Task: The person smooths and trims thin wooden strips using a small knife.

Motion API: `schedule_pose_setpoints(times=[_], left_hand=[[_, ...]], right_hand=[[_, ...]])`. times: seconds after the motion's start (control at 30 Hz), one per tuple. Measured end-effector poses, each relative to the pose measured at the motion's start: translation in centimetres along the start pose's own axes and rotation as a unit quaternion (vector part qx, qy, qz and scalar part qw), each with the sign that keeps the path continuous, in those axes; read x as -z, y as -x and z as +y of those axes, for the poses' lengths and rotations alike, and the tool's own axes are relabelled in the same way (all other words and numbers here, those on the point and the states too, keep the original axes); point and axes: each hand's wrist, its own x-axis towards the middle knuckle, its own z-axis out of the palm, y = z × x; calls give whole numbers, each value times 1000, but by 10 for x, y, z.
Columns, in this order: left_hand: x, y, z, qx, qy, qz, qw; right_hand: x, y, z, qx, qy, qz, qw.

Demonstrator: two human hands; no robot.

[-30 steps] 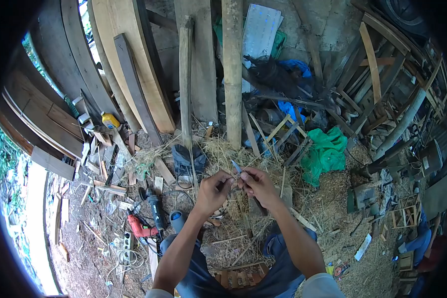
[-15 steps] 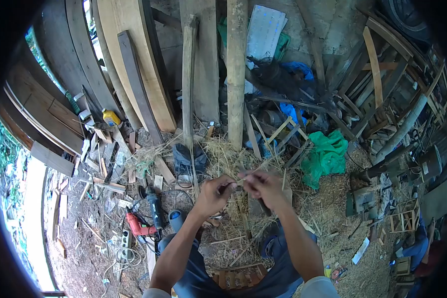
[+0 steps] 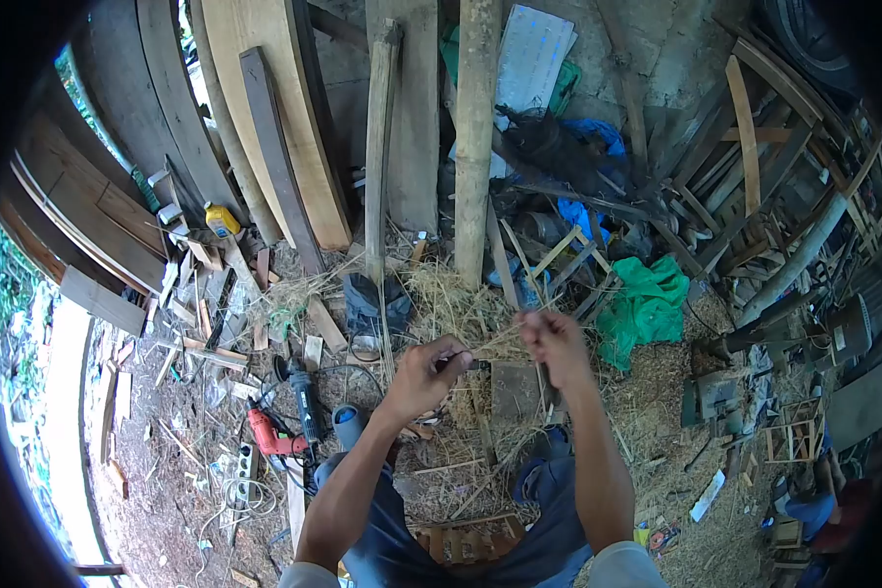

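Between my two hands a thin pale strip (image 3: 495,343), like split bamboo or straw, runs across above the littered ground. My left hand (image 3: 426,380) is closed, pinching its left end between thumb and fingers. A short dark piece (image 3: 478,365) shows just right of those fingertips. My right hand (image 3: 557,345) is raised higher, its fingers curled and slightly blurred. A slim dark tool (image 3: 549,385) juts out below the right palm; its kind is hard to make out. Under the hands lies a flat brownish block (image 3: 515,390).
To the left lie a red drill (image 3: 272,434), an angle grinder (image 3: 307,404) and a power strip (image 3: 247,468) with a coiled cord. Green plastic (image 3: 642,309) is at right. Planks (image 3: 309,127) and a pole (image 3: 473,147) stand ahead. Another person (image 3: 818,505) is at far right.
My right hand has moved right and slightly up, away from my left hand, which stays nearly in place. The thin strip now shows across the gap.
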Motion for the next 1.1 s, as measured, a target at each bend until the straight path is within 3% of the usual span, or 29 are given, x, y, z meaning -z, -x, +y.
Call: schedule_pose_setpoints(times=[0.07, 0.17, 0.27, 0.4, 0.53, 0.67, 0.8, 1.1], left_hand=[[6, 6, -9, 1, 28, 11, 1000], [18, 9, -23, 12, 52, 29, 998], [17, 7, -21, 17, 23, 47, 998], [7, 2, -3, 29, -48, 26, 998], [-4, -2, -5, -23, -32, 12, 999], [-1, -1, -7, -11, -25, 8, 1000], [0, -2, 0, 29, -31, -18, 999], [3, 2, -1, 10, -24, -29, 999]], right_hand=[[34, -11, 4, 106, -104, 76, 986], [71, -13, -2, 153, -152, 152, 965], [44, 2, -3, 86, -145, 116, 979], [-29, 16, 9, 10, -70, -10, 997], [-48, 12, 26, 11, -72, -78, 994], [-36, 7, 23, 0, -74, -75, 994], [-16, 0, 15, 14, -36, -2, 999], [24, -5, -7, 53, -87, 72, 992]])
